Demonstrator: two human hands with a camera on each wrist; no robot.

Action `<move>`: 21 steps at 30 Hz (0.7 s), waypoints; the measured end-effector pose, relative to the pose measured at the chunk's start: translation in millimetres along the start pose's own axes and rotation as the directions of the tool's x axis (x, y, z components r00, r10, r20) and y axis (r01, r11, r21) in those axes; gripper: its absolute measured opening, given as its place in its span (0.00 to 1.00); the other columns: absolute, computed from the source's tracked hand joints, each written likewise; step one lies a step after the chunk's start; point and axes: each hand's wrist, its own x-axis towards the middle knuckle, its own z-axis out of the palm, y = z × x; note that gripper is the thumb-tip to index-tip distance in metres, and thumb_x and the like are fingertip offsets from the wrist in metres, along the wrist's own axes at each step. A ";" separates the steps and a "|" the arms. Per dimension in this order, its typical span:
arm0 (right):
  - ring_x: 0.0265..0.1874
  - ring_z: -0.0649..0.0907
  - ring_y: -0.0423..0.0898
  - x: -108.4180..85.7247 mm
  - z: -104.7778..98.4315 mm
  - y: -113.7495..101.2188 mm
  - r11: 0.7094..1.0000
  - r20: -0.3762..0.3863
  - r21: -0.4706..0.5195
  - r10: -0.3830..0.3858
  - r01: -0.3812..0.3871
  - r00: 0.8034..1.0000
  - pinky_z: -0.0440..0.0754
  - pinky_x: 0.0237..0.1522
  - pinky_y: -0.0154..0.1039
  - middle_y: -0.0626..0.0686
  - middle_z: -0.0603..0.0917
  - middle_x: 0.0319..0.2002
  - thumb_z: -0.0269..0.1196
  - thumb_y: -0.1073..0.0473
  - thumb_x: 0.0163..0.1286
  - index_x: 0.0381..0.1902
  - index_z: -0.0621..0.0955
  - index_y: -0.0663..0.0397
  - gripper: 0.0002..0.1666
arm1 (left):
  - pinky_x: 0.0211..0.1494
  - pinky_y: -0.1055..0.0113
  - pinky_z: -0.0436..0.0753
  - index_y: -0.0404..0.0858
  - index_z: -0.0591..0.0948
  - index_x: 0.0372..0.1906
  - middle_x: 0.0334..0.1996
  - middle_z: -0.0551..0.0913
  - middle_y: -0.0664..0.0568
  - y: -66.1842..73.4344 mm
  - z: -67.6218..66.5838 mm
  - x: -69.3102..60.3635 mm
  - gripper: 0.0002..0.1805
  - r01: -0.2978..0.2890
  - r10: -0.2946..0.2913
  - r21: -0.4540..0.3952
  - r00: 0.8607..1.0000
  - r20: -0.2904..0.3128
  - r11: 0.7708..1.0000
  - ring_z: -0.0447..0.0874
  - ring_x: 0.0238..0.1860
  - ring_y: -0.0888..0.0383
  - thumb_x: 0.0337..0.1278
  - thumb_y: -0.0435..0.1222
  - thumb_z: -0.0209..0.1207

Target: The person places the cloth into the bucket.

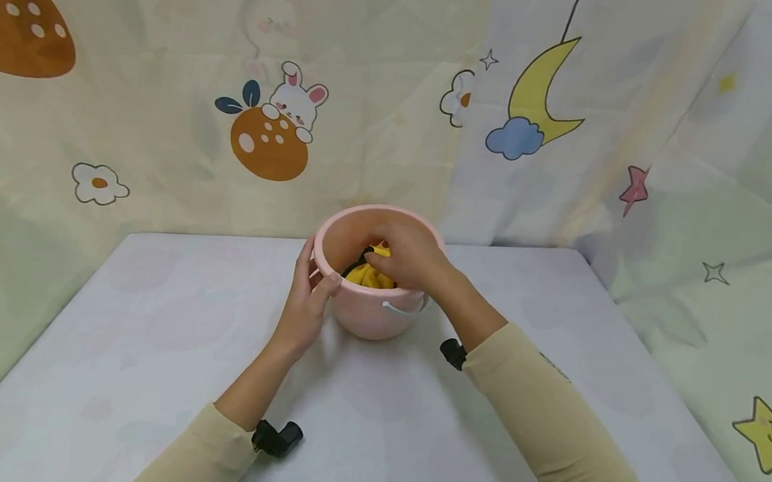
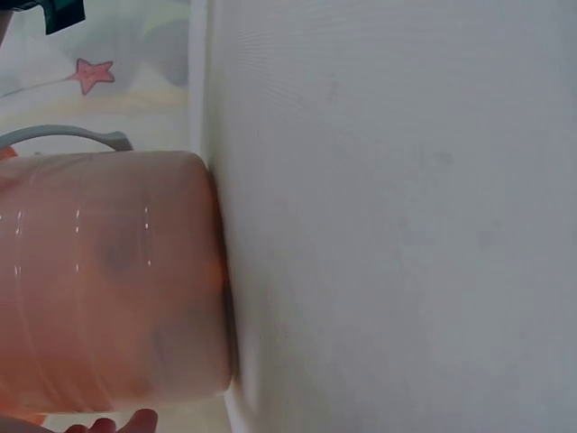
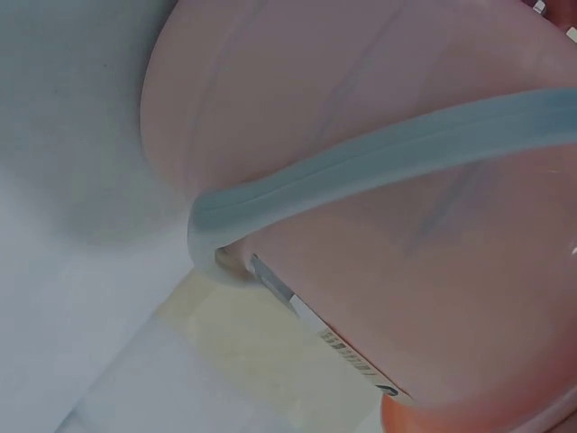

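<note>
A pink bucket [image 1: 372,316] stands upright on the white table, its pale blue handle [image 3: 361,167] hanging down on the right side. My left hand [image 1: 304,299] holds the bucket's left side, with the thumb near the front rim and the fingers farther back. Inside the bucket is a yellow cloth item [image 1: 371,276] with black parts; its lower portion is out of sight. My right hand [image 1: 412,256] reaches in over the right rim and grips the yellow cloth near its top, the thumb showing and the other fingers mostly hidden. Both wrists carry small black cameras.
The white table [image 1: 170,345] extends around the bucket. Behind it hangs a printed curtain [image 1: 381,121] with rabbits, a moon and stars. A barcode label [image 3: 347,352] is on the bucket's side in the right wrist view.
</note>
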 end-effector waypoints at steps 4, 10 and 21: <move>0.45 0.83 0.50 -4.6 -0.7 -0.6 0.998 -0.056 0.035 -0.052 0.054 0.997 0.81 0.56 0.45 0.53 0.88 0.46 0.66 0.59 0.70 0.48 0.86 0.56 0.12 | 0.74 0.42 0.69 0.54 0.42 0.84 0.80 0.53 0.48 1.9 -3.5 -3.4 0.45 0.014 -0.015 0.068 1.000 0.003 0.998 0.59 0.77 0.43 0.73 0.52 0.52; 0.45 0.82 0.48 -12.0 -4.7 -3.8 0.996 -0.105 0.009 -0.086 0.088 0.991 0.80 0.57 0.44 0.51 0.86 0.46 0.63 0.60 0.71 0.51 0.84 0.56 0.13 | 0.75 0.38 0.65 0.53 0.41 0.84 0.80 0.52 0.48 10.5 -9.8 -6.5 0.46 0.011 -0.012 0.161 1.000 0.006 0.987 0.58 0.78 0.43 0.73 0.52 0.55; 0.58 0.79 0.58 -34.6 -13.4 -0.5 0.971 -0.194 -0.235 -0.089 0.042 0.977 0.79 0.60 0.56 0.57 0.82 0.59 0.62 0.56 0.72 0.64 0.82 0.48 0.23 | 0.75 0.33 0.60 0.52 0.41 0.84 0.81 0.48 0.42 32.6 -32.8 -6.0 0.49 -0.037 -0.018 0.503 0.994 0.105 0.863 0.53 0.80 0.41 0.71 0.61 0.52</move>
